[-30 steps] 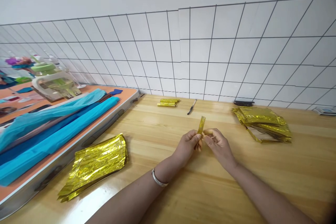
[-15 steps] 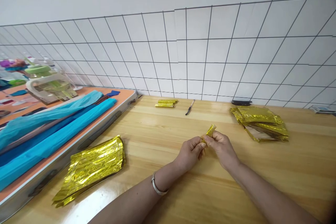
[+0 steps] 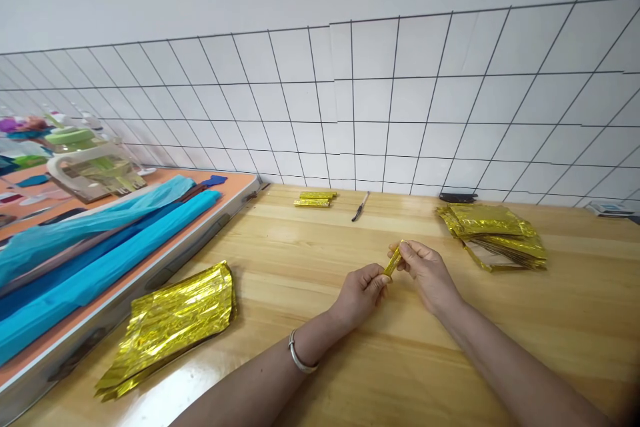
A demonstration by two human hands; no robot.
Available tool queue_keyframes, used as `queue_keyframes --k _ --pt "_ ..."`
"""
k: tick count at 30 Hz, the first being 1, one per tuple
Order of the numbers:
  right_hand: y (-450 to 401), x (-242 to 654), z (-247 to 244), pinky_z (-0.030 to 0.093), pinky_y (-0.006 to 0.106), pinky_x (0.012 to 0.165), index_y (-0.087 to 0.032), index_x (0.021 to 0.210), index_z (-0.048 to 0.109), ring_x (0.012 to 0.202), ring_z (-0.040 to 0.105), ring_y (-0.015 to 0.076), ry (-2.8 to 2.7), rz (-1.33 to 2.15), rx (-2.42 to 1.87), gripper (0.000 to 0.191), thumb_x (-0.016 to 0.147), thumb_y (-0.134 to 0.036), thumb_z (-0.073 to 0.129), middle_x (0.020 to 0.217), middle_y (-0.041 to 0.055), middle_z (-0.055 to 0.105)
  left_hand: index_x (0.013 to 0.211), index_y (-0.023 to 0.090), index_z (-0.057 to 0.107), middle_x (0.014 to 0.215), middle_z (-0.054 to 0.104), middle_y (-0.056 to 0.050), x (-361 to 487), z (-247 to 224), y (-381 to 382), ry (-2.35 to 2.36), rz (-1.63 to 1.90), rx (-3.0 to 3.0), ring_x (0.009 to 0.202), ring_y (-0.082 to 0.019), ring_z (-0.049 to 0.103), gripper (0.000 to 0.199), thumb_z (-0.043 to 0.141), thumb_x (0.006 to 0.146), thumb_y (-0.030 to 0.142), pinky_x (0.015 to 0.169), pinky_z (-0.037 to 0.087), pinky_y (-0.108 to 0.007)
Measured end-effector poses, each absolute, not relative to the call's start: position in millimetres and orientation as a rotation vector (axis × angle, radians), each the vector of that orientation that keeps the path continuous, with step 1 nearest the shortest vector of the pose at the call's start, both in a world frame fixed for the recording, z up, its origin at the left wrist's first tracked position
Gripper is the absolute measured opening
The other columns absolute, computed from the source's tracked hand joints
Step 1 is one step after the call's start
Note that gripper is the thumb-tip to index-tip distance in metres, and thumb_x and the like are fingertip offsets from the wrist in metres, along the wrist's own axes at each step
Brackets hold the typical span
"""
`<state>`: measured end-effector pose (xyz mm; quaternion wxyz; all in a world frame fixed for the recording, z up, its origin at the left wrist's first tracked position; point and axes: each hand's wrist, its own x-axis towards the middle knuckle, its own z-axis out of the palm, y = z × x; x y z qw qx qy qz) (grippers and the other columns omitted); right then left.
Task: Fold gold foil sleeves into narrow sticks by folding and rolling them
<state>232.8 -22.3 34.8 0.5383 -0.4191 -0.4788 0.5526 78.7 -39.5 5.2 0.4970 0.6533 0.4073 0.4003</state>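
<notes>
A narrow folded strip of gold foil paper (image 3: 393, 263) is held between my two hands above the wooden table. My left hand (image 3: 361, 290), with a silver bangle at the wrist, pinches its lower end. At the upper end, my right hand (image 3: 424, 271) grips it between thumb and fingers. Several similar gold strips (image 3: 315, 199) lie together near the wall. To the left rests a stack of gold foil sheets (image 3: 183, 320), creased and shiny. Another stack of gold foil paper (image 3: 493, 233), with paler undersides showing, sits at the right.
A pen (image 3: 360, 207) and a black object (image 3: 459, 198) lie toward the white tiled wall (image 3: 375, 103). On the left, a raised orange board (image 3: 235, 185) carries blue crepe paper (image 3: 125, 250) and a clear container with a green lid (image 3: 70, 137).
My right hand has slid up along the gold strip to its upper end. My left hand stays at the lower end. The view has shifted slightly.
</notes>
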Motion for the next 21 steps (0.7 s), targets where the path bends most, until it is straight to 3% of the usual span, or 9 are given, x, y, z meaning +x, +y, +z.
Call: queue_keyframes --k 13,18,21 --pt "-9 249 40 0.038 0.027 0.064 -0.017 0.084 0.069 0.068 0.049 0.0125 -0.967 1.208 -0.986 0.024 0.074 -0.039 0.066 0.083 0.0049 0.064 0.077 0.013 0.053 0.067 0.054 0.0 77 8 -33 0.76 0.879 1.376 0.051 -0.008 0.048 0.028 0.048 0.085 0.039 0.055 0.039 -0.021" --pt "-10 250 45 0.037 0.027 0.06 -0.017 0.083 0.069 0.063 0.047 0.0117 -0.987 1.191 -1.006 0.027 0.073 -0.041 0.066 0.079 0.0043 0.062 0.081 0.015 0.053 0.06 0.048 0.003 73 13 -33 0.789 0.867 1.415 0.045 -0.006 0.039 0.028 0.043 0.087 0.041 0.045 0.031 -0.019" --pt "-10 251 46 0.034 0.026 0.055 -0.016 0.083 0.068 0.058 0.044 0.0104 -1.014 1.155 -1.036 0.028 0.073 -0.042 0.066 0.07 0.0016 0.058 0.081 0.016 0.051 0.057 0.043 0.005 71 17 -34 0.84 0.858 1.527 0.047 -0.007 0.036 0.028 0.04 0.089 0.04 0.047 0.029 -0.018"
